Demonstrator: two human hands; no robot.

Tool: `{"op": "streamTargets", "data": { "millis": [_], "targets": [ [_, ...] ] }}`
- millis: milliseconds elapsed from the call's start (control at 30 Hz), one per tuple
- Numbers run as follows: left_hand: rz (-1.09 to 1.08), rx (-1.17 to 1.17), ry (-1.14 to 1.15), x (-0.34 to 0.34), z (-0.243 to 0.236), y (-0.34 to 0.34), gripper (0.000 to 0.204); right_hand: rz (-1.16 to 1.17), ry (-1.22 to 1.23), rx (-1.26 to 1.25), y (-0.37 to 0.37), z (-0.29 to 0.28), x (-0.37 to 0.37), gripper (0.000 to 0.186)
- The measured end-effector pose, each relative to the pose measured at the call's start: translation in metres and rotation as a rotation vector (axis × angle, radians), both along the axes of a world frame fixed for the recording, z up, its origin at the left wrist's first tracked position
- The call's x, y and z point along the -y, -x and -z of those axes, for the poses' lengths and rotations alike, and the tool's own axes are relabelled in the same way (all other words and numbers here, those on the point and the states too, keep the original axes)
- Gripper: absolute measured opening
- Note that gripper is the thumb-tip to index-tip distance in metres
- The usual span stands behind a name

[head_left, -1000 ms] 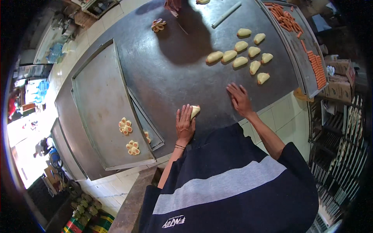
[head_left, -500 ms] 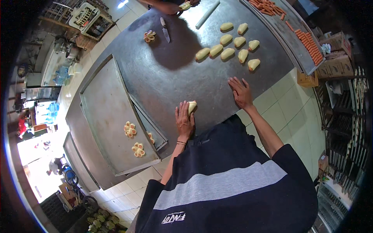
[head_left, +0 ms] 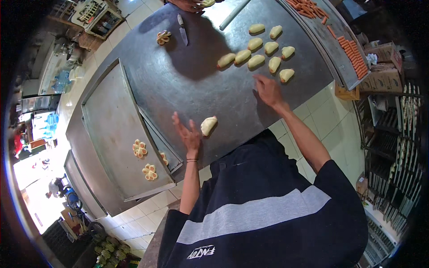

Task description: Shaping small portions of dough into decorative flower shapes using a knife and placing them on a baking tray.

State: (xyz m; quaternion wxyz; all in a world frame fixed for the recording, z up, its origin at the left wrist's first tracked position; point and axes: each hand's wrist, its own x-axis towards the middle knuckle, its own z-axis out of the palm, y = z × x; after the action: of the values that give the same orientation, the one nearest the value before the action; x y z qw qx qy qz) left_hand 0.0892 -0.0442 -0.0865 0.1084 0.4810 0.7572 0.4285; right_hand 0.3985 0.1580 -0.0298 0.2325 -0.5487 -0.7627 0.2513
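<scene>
My left hand (head_left: pixel 187 136) hovers over the metal table (head_left: pixel 178 96) with its fingers spread and nothing in it. Just right of it lies a single dough-wrapped sausage (head_left: pixel 208 126), apart from the hand. My right hand (head_left: pixel 270 91) is held over the table, empty, its fingers loosely bent and pointing toward a group of dough-wrapped sausages (head_left: pixel 256 61). Reddish ends poke out of several of these pale pieces. A metal tray (head_left: pixel 111 111) at the left carries flower-shaped dough pieces (head_left: pixel 140 148) with sausage slices; part of another piece shows on a tray beneath.
A knife (head_left: pixel 183 33) lies at the far left beside another flower-shaped piece (head_left: pixel 163 37). A rolling pin (head_left: pixel 234 14) rests at the far edge, near a co-worker's hand (head_left: pixel 187 4) holding dough. A tray of sausages (head_left: pixel 330 44) stands at the far right.
My left hand has let go of the dough-wrapped sausage and moved left, its fingers spreading. My right hand has lifted and shifted slightly toward the group, its fingers bending. The view has shifted slightly.
</scene>
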Motion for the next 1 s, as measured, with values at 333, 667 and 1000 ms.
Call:
{"op": "streamTargets", "data": {
  "millis": [333,667,1000],
  "targets": [
    [-0.317,-0.439,0.406,-0.109,0.009,0.028,0.055,-0.245,-0.255,-0.008,0.075,-0.004,-0.295,0.037],
    [-0.398,-0.457,0.508,-0.139,0.006,0.033,0.058,-0.298,-0.256,0.141,0.205,0.053,-0.493,0.048],
    [-0.396,-0.382,0.456,-0.144,0.017,0.041,0.058,-0.245,-0.412,0.018,0.231,0.084,-0.462,0.025]
  ]
}}
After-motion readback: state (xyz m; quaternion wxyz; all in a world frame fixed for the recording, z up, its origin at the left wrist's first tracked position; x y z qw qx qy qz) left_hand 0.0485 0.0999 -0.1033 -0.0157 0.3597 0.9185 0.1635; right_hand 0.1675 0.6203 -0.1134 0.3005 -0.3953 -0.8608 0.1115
